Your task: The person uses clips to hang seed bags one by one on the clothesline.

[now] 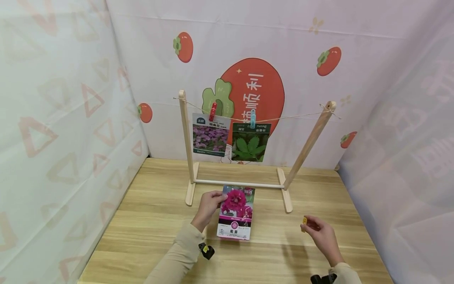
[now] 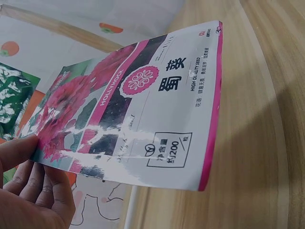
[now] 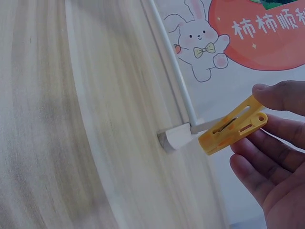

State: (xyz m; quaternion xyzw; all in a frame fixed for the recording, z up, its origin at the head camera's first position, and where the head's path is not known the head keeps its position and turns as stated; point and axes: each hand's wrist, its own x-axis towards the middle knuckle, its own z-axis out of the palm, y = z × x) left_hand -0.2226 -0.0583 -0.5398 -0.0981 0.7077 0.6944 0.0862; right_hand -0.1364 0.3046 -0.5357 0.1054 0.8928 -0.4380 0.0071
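My left hand [image 1: 209, 207] pinches the upper left edge of a hollyhock seed packet [image 1: 234, 215] with a pink flower picture. In the left wrist view the packet [image 2: 128, 109] fills the middle, its lower end toward the camera. Over at the right, my right hand [image 1: 322, 234] pinches a yellow clothespin [image 3: 233, 126] between thumb and fingers. Behind them, a string [image 1: 294, 117] runs between two wooden posts. A red clothespin [image 1: 213, 111] holds a purple-flower seed packet [image 1: 210, 136] on it; a light blue clothespin [image 1: 253, 119] holds a green-leaf seed packet [image 1: 250, 145].
The stand's left post [image 1: 186, 138] and right post [image 1: 309, 146] rise from wooden feet joined by a white rod [image 1: 237, 184]. It stands on a wood-grain table [image 1: 149, 232] against a printed cloth backdrop [image 1: 283, 23]. Cloth walls close both sides.
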